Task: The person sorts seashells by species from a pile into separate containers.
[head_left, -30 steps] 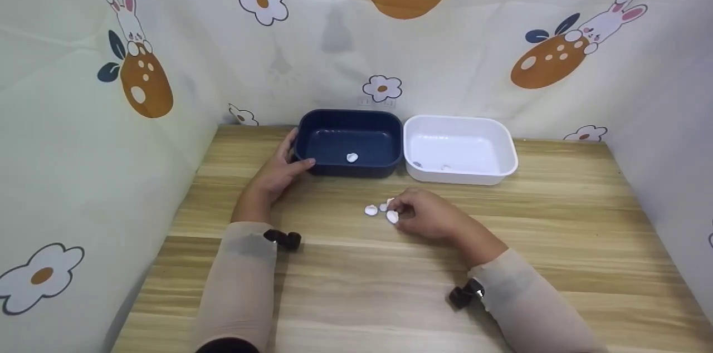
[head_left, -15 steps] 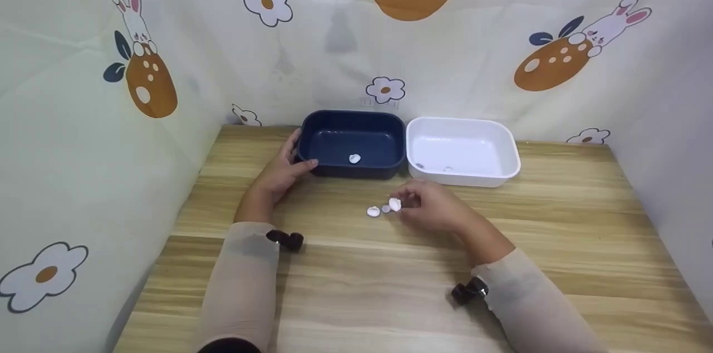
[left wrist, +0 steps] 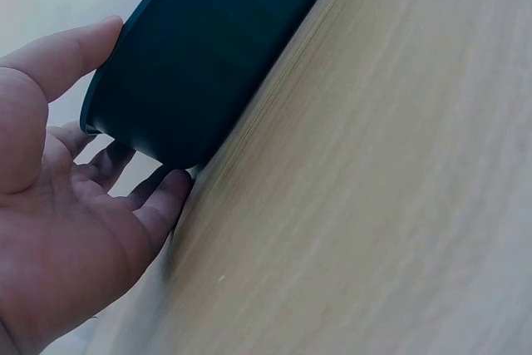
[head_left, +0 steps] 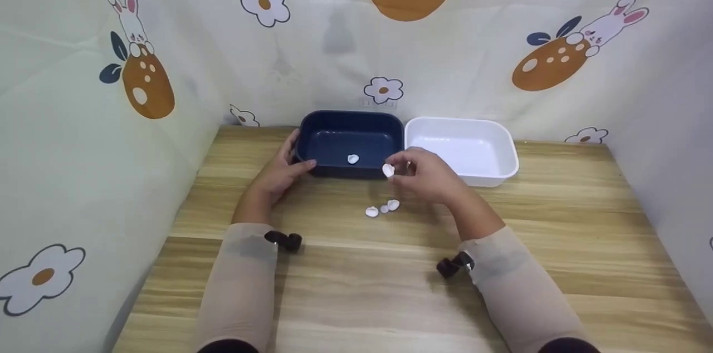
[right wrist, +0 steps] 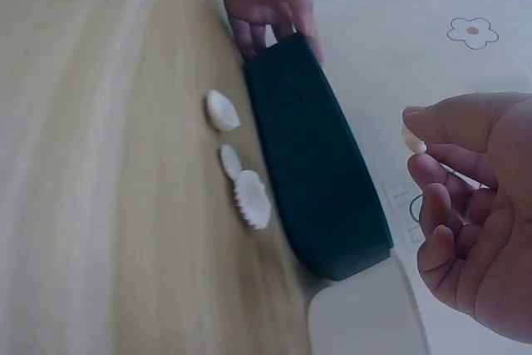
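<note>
My right hand pinches a small white seashell between thumb and fingertips, raised by the front right corner of the dark blue box. One white shell lies inside that box near its front wall. My left hand holds the box's left end, its thumb at the front rim and the fingers along the side, low by the table in the left wrist view. Three loose shells rest in front: a smooth one, a small one and one with a jagged edge.
A white box stands against the right end of the dark blue one, partly covered by my right hand. Both are on the wooden table, near its back edge. Patterned cloth hangs behind and along the sides.
My right hand has picked up a shell from the table group and carried it up and forward to the dark blue box. The left hand has kept its place.
</note>
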`<control>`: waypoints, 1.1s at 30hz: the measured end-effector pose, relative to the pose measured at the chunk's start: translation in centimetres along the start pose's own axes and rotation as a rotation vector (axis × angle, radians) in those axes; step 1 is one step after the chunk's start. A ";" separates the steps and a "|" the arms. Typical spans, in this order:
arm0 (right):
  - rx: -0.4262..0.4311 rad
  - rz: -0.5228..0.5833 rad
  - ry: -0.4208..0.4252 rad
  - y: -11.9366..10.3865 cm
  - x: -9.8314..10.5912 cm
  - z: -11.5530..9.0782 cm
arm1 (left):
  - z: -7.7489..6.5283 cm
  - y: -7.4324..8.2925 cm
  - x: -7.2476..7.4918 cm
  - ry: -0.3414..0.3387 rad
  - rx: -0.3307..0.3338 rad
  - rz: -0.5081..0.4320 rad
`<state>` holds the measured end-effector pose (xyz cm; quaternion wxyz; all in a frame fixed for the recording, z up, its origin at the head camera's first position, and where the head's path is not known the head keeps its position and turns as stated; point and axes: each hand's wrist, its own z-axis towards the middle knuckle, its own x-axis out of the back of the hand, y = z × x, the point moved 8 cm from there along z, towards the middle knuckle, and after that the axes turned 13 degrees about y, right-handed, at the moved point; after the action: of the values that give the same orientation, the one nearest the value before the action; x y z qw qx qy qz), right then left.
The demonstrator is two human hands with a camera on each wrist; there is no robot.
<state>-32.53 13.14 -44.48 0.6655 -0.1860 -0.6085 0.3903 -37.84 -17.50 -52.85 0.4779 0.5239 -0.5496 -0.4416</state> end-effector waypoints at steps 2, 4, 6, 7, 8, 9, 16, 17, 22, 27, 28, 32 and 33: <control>-0.013 -0.005 0.010 -0.2 0.1 1.0 | 0.0 0.0 0.0 0.000 0.003 0.000; -0.035 0.001 0.016 -0.3 0.1 1.9 | 0.0 0.0 0.0 -0.002 0.004 -0.003; -0.053 0.009 0.014 -0.3 -0.1 2.7 | 0.0 -0.1 0.0 -0.004 0.003 -0.008; -0.061 0.010 0.012 -0.3 -0.2 3.1 | 0.0 -0.1 0.1 -0.005 0.001 -0.012; -0.066 0.009 0.010 -0.4 -0.2 3.5 | 0.0 -0.2 0.1 -0.007 -0.002 -0.014; -0.067 0.009 0.008 -0.5 -0.3 3.9 | 0.0 -0.2 0.1 -0.008 -0.004 -0.015; -0.050 -0.029 0.014 -1.5 0.0 6.2 | 0.1 -0.2 -0.1 -0.011 0.000 -0.030; -0.053 -0.029 0.013 -1.5 0.0 6.4 | 0.1 -0.2 -0.1 -0.009 -0.001 -0.033; -0.075 -0.024 -0.005 -1.5 -0.2 7.0 | 0.1 -0.1 0.0 -0.004 -0.008 -0.022; -0.084 -0.038 -0.006 -0.9 -0.4 6.7 | 0.1 -0.2 0.0 0.001 -0.003 -0.017; -0.083 -0.042 -0.005 -0.9 -0.4 6.5 | 0.1 -0.2 0.0 -0.001 -0.002 -0.018; -0.063 -0.036 -0.002 -0.8 -0.5 5.7 | 0.1 -0.1 0.0 -0.002 0.006 -0.020; -0.060 -0.034 -0.001 -0.8 -0.5 5.4 | 0.1 0.0 0.0 -0.003 0.007 -0.018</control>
<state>-37.45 11.04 -43.26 0.6659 -0.1952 -0.6233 0.3605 -37.92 -17.54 -52.91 0.4713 0.5301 -0.5470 -0.4446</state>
